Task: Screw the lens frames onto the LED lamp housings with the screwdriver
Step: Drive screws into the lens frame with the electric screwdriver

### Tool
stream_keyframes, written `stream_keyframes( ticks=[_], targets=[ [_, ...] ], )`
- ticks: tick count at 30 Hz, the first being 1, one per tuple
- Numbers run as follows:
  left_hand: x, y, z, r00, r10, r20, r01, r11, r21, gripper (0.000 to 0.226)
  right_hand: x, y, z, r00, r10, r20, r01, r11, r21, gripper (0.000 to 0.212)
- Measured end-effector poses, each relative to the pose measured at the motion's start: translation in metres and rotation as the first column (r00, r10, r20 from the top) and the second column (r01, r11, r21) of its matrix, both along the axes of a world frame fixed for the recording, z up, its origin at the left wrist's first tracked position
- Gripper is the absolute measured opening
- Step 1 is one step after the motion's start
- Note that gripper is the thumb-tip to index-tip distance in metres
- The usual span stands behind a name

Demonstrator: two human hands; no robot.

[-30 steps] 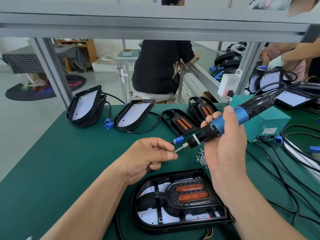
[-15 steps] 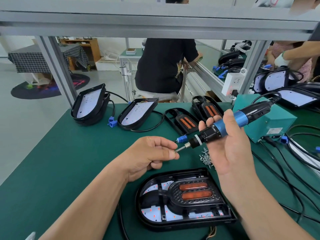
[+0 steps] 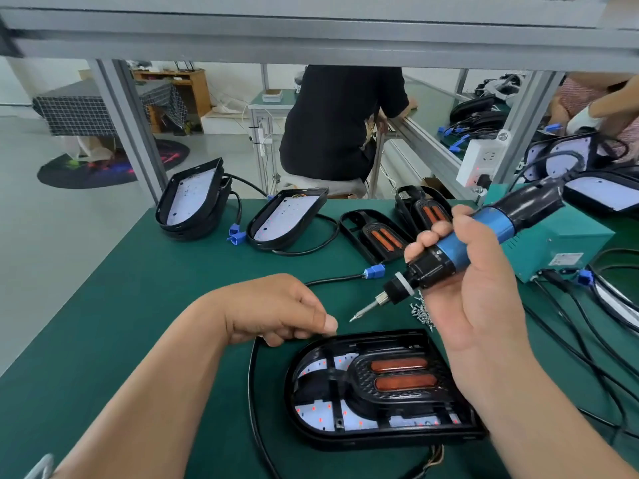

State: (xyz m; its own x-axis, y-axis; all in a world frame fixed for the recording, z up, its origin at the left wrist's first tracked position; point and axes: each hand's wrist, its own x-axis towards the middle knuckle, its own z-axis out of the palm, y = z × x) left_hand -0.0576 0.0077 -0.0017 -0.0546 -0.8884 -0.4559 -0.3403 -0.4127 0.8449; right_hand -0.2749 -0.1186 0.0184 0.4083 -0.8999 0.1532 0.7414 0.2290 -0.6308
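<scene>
Near edge of bench (image 3: 103, 340): LED lamp housing (image 3: 345, 440), lens frame (image 3: 359, 378) seated. Clasped in right grip (image 3: 484, 305): screwdriver (image 3: 477, 236), bit poised near far rim. Curled at that rim: left grip (image 3: 276, 305), contents not discernible. Stand bit upright over screw hole, steady housing, press lightly.

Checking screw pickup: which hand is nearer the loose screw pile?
Right. The right hand, gripping the electric screwdriver, is right beside the screw pile; the left hand is well to its left, by the rim of the lamp housing.
</scene>
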Motion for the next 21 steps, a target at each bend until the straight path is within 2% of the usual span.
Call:
stream_keyframes(
  ticks=[2,6,16,21],
  targets=[
    [0.0,0.001,0.001,0.999,-0.033,0.033,0.033,0.999,0.02,0.05,0.001,0.006,0.001,0.999,0.05,-0.021,-0.051,0.997,-0.059,0.015],
    [-0.001,0.003,0.004,0.996,-0.054,0.064,0.053,0.998,0.013,0.014,0.003,0.016,0.005,0.99,0.134,-0.054,-0.14,0.981,-0.137,0.022],
    [-0.007,0.0,-0.003,0.999,-0.015,-0.038,0.014,1.0,-0.019,0.012,0.008,0.035,0.007,0.969,0.168,-0.179,-0.218,0.924,-0.313,0.039],
    [-0.008,0.002,-0.002,0.998,-0.016,-0.064,0.015,1.0,-0.025,0.01,0.009,0.037,0.003,0.96,0.145,-0.241,-0.236,0.88,-0.412,0.036]
  ],
)
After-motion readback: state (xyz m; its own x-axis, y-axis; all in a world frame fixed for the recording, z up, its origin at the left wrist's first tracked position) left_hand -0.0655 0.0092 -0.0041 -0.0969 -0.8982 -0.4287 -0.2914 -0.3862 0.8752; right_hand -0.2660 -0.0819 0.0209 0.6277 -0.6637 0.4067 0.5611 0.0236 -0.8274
